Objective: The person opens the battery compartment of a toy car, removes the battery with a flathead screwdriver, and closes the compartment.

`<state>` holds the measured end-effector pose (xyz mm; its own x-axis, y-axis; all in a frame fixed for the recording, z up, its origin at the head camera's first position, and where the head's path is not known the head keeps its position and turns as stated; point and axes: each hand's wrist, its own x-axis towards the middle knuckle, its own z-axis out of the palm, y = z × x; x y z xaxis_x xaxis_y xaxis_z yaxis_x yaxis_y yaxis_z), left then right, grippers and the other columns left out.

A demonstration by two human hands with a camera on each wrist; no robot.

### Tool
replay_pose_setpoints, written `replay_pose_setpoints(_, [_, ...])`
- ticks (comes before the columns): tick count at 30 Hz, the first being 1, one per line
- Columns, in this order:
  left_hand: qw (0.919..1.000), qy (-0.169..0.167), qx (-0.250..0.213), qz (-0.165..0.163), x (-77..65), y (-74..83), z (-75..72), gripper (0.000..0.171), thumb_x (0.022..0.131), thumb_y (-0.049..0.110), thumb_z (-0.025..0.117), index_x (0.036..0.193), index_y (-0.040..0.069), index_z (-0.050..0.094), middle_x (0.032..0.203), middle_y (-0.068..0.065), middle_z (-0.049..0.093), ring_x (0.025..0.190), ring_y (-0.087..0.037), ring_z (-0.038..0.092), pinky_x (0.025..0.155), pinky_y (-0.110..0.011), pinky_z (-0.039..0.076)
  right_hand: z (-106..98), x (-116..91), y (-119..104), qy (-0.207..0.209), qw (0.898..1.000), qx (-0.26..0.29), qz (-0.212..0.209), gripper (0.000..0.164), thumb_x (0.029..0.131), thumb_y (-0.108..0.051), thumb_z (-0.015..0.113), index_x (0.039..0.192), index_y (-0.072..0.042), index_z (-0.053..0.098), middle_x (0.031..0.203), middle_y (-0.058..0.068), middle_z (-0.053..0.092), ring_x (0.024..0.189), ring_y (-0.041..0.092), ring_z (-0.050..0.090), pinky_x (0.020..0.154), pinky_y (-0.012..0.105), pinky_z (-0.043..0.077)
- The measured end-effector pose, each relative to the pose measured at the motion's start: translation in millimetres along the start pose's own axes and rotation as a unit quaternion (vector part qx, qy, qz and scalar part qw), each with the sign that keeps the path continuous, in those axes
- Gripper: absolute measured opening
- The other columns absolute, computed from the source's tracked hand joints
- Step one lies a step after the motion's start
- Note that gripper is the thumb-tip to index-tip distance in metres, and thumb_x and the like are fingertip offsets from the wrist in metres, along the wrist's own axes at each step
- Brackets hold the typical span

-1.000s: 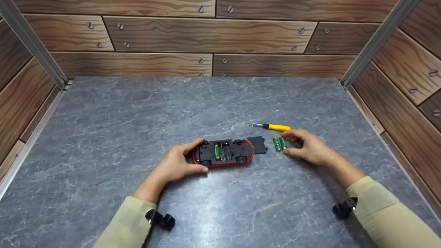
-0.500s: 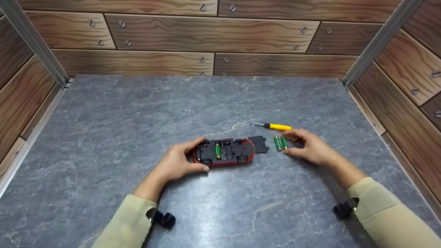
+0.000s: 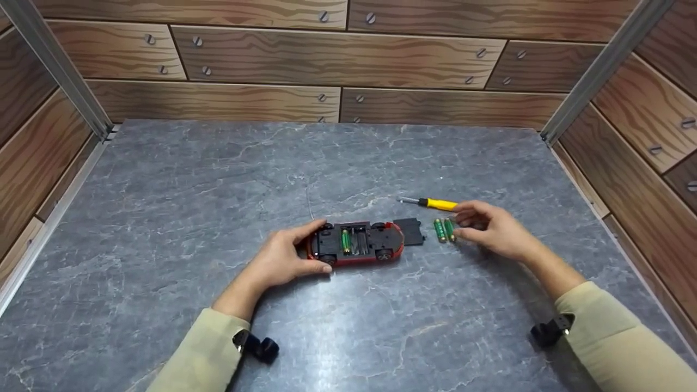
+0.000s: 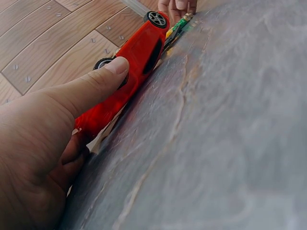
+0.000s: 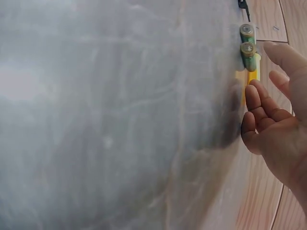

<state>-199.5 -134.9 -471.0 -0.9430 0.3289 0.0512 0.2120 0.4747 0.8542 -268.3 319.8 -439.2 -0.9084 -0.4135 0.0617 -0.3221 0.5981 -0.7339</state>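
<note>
A red toy car (image 3: 356, 242) lies upside down on the table, its black underside facing up and its battery compartment uncovered. One green battery (image 3: 346, 241) sits at the left of that compartment. My left hand (image 3: 280, 256) grips the car's left end, thumb along the near side by a wheel, as the left wrist view also shows. Two green batteries (image 3: 444, 230) lie side by side on the table. Just right of them is my right hand (image 3: 493, 231), thumb and fingers apart and loosely bent, with nothing held. In the right wrist view a small gap separates the batteries (image 5: 248, 50) from the thumb.
A black battery cover (image 3: 412, 231) lies against the car's right end. Behind the batteries is a yellow-handled screwdriver (image 3: 440, 204), its tip pointing left. A thin wire antenna (image 3: 309, 201) sticks out behind the car. Wood-patterned walls (image 3: 261, 60) surround the grey table (image 3: 218, 174).
My right hand has drawn slightly to the right, off the two batteries it was touching. The left hand keeps its grip on the car. The view has shifted a little.
</note>
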Motion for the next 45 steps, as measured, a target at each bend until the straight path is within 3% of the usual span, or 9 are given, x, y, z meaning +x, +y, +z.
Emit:
replay_pose_setpoints(4, [0.9999,0.002,0.007,0.01,0.4,-0.7,0.8,0.1,0.071,0.034,0.1,0.158,0.018,0.053,0.152,-0.012,0.059,0.138,-0.033,0.057,0.121,-0.051,0.037,2,-1,-12,0.033,0.999,-0.018,-0.01,0.04,0.095,-0.009,0.081,0.131,0.002,0.067,0.12,0.018,0.074,0.106,0.029,0.069,0.09,0.022,0.054])
replay_pose_setpoints(8, [0.9999,0.001,0.006,0.01,0.6,-0.4,1.2,0.1,0.071,0.034,0.1,0.158,0.018,0.053,0.152,-0.012,0.058,0.138,-0.034,0.057,0.121,-0.051,0.037,10,3,-32,0.052,0.998,-0.018,-0.035,0.038,0.093,-0.009,0.083,0.127,0.001,0.069,0.118,0.017,0.075,0.107,0.03,0.069,0.093,0.035,0.055])
replay_pose_setpoints(12, [1.0,0.0,0.0,0.009,0.9,-0.4,1.6,0.1,0.071,0.034,0.1,0.158,0.018,0.053,0.153,-0.012,0.058,0.138,-0.034,0.057,0.121,-0.051,0.037,27,9,-55,0.045,0.997,-0.008,-0.061,0.037,0.091,-0.011,0.086,0.124,-0.002,0.072,0.117,0.015,0.075,0.108,0.027,0.069,0.097,0.049,0.055])
replay_pose_setpoints(18, [1.0,-0.001,0.001,0.008,1.3,-0.6,1.9,0.1,0.071,0.035,0.1,0.158,0.018,0.053,0.153,-0.012,0.058,0.137,-0.034,0.058,0.121,-0.052,0.037,58,21,-88,0.018,0.994,-0.009,-0.105,0.038,0.089,-0.016,0.088,0.123,-0.005,0.073,0.12,0.011,0.075,0.112,0.025,0.068,0.099,0.059,0.053])
replay_pose_setpoints(24, [0.9999,-0.002,0.002,0.014,1.6,0.0,0.6,0.1,0.072,0.035,0.099,0.158,0.018,0.052,0.154,-0.011,0.057,0.138,-0.034,0.057,0.121,-0.052,0.037,86,33,-114,-0.006,0.99,-0.015,-0.14,0.04,0.088,-0.024,0.089,0.122,-0.009,0.074,0.122,0.004,0.074,0.115,0.023,0.067,0.102,0.055,0.053])
replay_pose_setpoints(28, [0.9997,-0.001,0.009,0.024,1.7,-0.1,-0.2,0.099,0.073,0.035,0.099,0.158,0.017,0.052,0.153,-0.012,0.057,0.138,-0.034,0.056,0.121,-0.051,0.038,101,39,-123,-0.026,0.986,-0.047,-0.158,0.043,0.089,-0.034,0.089,0.125,-0.015,0.074,0.129,0.002,0.071,0.123,0.023,0.064,0.108,0.05,0.05])
replay_pose_setpoints(45, [0.9996,0.004,0.01,0.025,-0.8,-1.3,-0.1,0.099,0.073,0.036,0.099,0.158,0.018,0.052,0.15,-0.014,0.06,0.136,-0.034,0.058,0.119,-0.053,0.04,127,47,-123,-0.063,0.985,-0.082,-0.14,0.048,0.091,-0.042,0.083,0.13,-0.017,0.073,0.143,0.006,0.064,0.135,0.029,0.056,0.115,0.054,0.042])
